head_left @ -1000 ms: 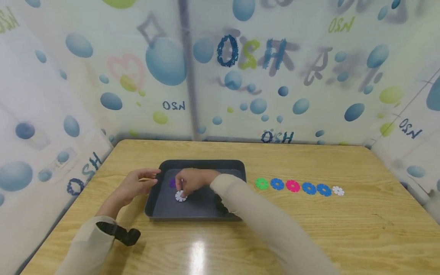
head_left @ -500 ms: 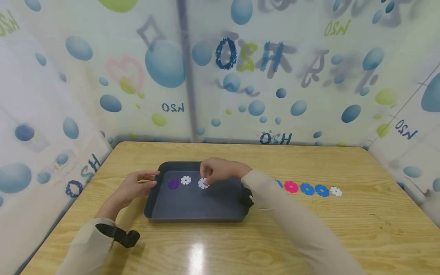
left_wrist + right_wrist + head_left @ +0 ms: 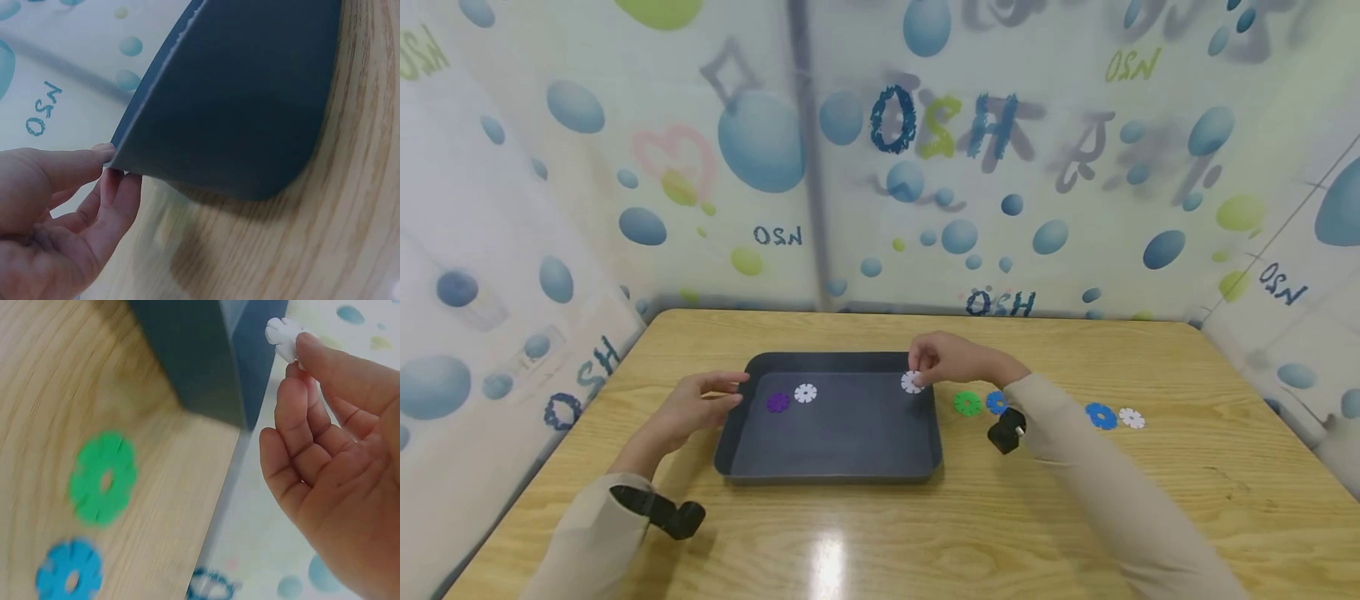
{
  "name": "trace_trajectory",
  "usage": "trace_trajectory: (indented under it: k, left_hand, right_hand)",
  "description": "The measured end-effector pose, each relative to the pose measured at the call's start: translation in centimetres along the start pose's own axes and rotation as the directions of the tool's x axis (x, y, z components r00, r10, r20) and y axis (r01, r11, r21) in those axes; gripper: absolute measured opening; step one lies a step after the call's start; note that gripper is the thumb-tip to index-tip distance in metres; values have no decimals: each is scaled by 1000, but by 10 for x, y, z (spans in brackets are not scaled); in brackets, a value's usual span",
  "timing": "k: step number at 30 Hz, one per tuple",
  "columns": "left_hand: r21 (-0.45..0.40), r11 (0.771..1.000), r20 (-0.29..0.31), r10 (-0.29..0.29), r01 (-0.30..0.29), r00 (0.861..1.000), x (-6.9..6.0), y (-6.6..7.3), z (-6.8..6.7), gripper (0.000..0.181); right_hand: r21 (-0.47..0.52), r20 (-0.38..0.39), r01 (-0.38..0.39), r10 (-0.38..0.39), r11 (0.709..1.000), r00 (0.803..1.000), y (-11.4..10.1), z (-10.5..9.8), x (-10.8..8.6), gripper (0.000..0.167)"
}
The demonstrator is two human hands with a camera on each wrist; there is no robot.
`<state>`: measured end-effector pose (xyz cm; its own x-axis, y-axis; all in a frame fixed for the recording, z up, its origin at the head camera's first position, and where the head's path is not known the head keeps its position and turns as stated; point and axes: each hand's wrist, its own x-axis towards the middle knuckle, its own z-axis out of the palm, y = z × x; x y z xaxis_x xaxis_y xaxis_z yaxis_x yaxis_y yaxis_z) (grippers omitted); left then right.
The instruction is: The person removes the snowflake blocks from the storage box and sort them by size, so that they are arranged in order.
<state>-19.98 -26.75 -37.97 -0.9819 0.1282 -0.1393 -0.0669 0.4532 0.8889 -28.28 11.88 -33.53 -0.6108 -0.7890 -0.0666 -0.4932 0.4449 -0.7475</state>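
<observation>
While right fingers (image 3: 350,372) pinch a white notched disc (image 3: 281,332), left fingers (image 3: 69,167) pinch a grey rectangular tray (image 3: 831,480); blue-green lettering (image 3: 942,127) seemingly reads "OSH".

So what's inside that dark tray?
Inside the tray lie a purple disc and a white disc; the right hand, pinching another white disc, covers the tray's far-right corner.

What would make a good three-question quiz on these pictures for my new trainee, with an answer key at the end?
1. True or false: the left hand touches the tray.
2. What does the right hand pinch?
3. Multiple choice: where does the purple disc lie?
A) on the bare table
B) inside the tray
C) in the right hand

Key:
1. True.
2. A white disc.
3. B.
</observation>
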Motion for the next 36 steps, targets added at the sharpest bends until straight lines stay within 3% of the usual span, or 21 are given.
trace_trajectory:
  k: [5,14,26,33,36]
  left_hand:
    - [1,1000,-3,-10,10,1000,1,0,0,45]
    - [-7,1000,2,10,-10,1000,3,0,0,45]
    - [-20,1000,-1,9,-9,1000,2,-1,2,44]
    - [-24,1000,-2,7,-7,1000,1,-1,1,45]
    - [-23,1000,-2,3,-3,1000,0,-1,1,45]
  right_hand:
    - [24,-75,4,-2,1000,997,20,-15,-27,9]
    - [56,-188,-169,177,984,966,50,-40,-79,14]
    - [116,-314,-320,340,940,886,100,-57,-166,22]
    - [140,-347,-368,393,919,851,118,-63,-216,25]
    - [150,-363,-424,449,893,817,126,-65,-232,27]
